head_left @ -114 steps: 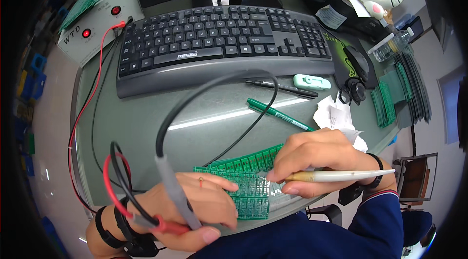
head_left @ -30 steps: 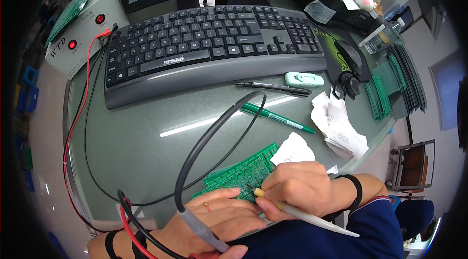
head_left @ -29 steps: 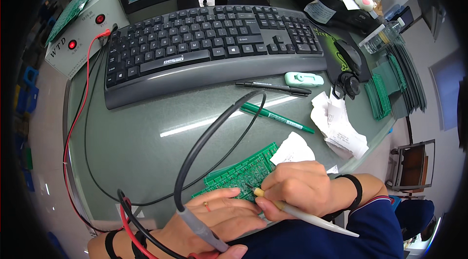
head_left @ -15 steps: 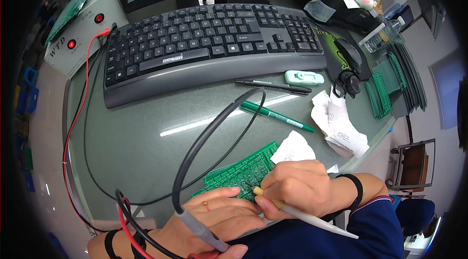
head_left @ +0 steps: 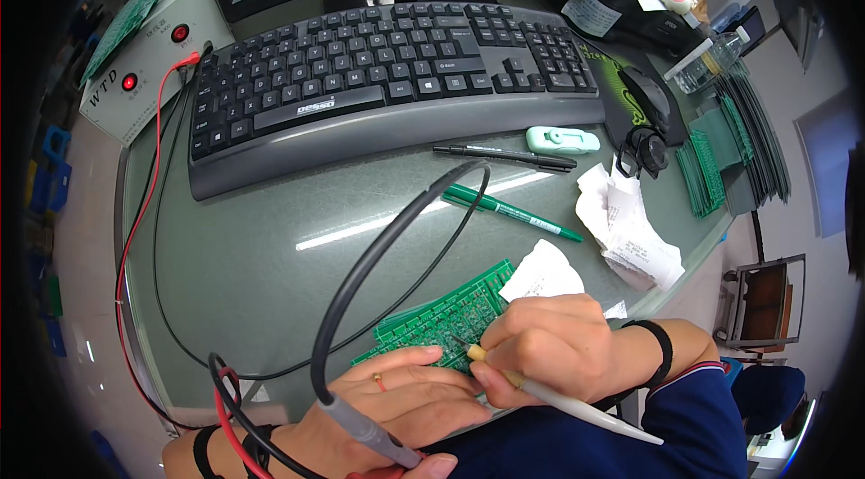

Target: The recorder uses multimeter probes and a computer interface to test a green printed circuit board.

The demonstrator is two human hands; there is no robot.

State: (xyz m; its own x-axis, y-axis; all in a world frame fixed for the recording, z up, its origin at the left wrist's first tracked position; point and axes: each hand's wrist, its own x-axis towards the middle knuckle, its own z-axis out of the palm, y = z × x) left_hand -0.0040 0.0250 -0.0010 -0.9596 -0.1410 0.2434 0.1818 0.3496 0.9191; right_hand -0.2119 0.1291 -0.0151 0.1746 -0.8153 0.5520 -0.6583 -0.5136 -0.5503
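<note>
Several green circuit boards [head_left: 441, 321] lie stacked near the front edge of the desk. My left hand [head_left: 405, 398] rests on the lower left of the top board, fingers stretched flat. In the crook of its thumb sits a grey test probe [head_left: 369, 429] with a thick black cable arching up from it; a red part shows beneath. My right hand [head_left: 550, 344] pinches a slim pen-like tool [head_left: 586, 413] with a white tapered handle, yellowish collar and dark tip. That tip is at the board's surface; contact cannot be made out.
Beyond the boards lie crumpled paper slips [head_left: 626, 227], a green marker [head_left: 518, 213], a black pen [head_left: 505, 157] and a mint-coloured gadget [head_left: 563, 140]. A keyboard [head_left: 396, 118] spans the back. Red and black leads run from a white box [head_left: 149, 64]. More boards [head_left: 734, 150] stand right.
Both hands keep nearly the same pose on the board. The black cable and grey probe have shifted very slightly left.
</note>
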